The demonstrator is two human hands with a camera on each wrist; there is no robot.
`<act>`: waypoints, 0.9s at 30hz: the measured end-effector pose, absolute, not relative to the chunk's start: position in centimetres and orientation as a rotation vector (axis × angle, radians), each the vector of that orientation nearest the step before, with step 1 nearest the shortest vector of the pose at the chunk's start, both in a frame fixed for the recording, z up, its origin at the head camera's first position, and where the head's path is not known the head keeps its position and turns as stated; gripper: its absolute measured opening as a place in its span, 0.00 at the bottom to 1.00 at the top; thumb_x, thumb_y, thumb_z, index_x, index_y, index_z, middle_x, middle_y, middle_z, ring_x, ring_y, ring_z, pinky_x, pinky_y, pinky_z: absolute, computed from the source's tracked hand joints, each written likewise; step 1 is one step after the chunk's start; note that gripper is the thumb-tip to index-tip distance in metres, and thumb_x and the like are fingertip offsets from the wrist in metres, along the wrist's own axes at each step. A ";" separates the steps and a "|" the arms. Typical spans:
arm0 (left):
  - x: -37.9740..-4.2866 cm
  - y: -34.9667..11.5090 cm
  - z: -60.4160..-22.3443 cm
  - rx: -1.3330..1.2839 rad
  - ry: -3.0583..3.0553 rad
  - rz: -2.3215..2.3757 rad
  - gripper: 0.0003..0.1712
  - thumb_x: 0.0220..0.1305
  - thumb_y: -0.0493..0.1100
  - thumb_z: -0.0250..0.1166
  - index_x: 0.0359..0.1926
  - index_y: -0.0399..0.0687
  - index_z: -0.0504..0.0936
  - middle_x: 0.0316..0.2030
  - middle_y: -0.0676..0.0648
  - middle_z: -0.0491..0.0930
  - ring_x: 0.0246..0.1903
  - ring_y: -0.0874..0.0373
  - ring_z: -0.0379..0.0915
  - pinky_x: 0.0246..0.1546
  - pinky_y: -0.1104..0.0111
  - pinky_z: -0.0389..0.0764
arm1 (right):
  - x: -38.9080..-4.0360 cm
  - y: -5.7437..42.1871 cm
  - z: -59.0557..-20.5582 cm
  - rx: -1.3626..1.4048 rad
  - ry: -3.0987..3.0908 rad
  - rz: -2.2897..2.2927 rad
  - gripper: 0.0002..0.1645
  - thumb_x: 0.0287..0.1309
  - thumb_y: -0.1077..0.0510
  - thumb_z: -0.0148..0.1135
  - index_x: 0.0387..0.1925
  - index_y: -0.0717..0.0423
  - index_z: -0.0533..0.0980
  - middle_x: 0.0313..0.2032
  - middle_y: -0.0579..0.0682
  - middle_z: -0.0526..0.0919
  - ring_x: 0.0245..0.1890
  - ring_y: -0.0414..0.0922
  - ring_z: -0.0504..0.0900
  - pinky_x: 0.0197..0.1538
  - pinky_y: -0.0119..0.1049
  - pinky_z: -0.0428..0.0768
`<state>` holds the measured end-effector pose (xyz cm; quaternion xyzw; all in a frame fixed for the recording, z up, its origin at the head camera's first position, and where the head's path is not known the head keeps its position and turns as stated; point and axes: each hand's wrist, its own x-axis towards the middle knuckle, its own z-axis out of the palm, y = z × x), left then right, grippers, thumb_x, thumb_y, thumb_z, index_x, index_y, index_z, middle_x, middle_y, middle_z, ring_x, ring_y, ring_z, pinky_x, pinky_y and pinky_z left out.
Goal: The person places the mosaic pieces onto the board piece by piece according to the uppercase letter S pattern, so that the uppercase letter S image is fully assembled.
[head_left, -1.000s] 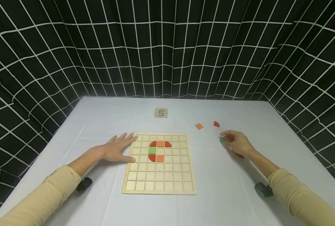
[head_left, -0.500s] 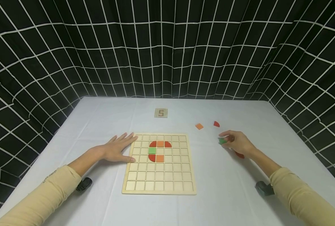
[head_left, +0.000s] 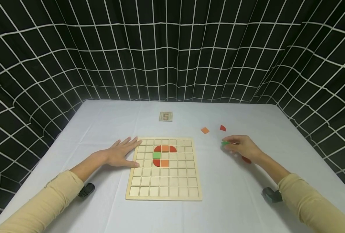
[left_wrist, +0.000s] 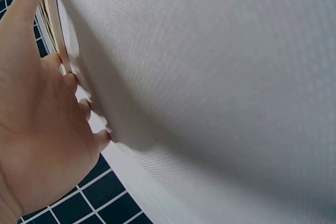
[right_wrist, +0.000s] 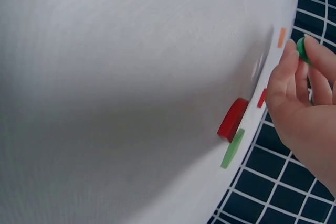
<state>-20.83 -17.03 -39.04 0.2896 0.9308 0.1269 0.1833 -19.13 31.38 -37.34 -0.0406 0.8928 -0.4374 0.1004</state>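
Observation:
A square wooden grid board (head_left: 178, 183) lies on the white table, with red quarter-round, orange square and green square tiles set in its upper cells. My left hand (head_left: 120, 154) rests at the board's left edge, fingers spread, thumb and fingertips on the rim; the left wrist view shows that hand (left_wrist: 47, 124) against the board's side. To the right of the board, my right hand (head_left: 244, 147) pinches a small green tile (head_left: 225, 143) between thumb and fingers. In the right wrist view the green tile (right_wrist: 301, 50) shows a curved edge and is partly hidden by the fingertips.
An orange tile (head_left: 205, 130) and a red quarter-round tile (head_left: 223, 128) lie beyond my right hand. Another red tile (head_left: 246, 160) sits beneath its wrist, with a green tile (right_wrist: 233, 148) beside it. A small card with an S-like figure (head_left: 166, 116) lies behind the board.
My right hand has brought the green tile slightly left, and the tile's tilt in the fingers has changed. My left hand and the board have stayed put.

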 end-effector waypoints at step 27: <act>-20.8 -17.1 -39.1 0.809 2.629 0.360 0.59 0.54 0.74 0.58 0.76 0.50 0.45 0.74 0.42 0.39 0.71 0.40 0.30 0.66 0.42 0.34 | -19.6 27.6 -38.1 -0.093 2.435 -1.420 0.29 0.59 0.50 0.66 0.56 0.63 0.75 0.53 0.58 0.79 0.48 0.49 0.80 0.52 0.40 0.77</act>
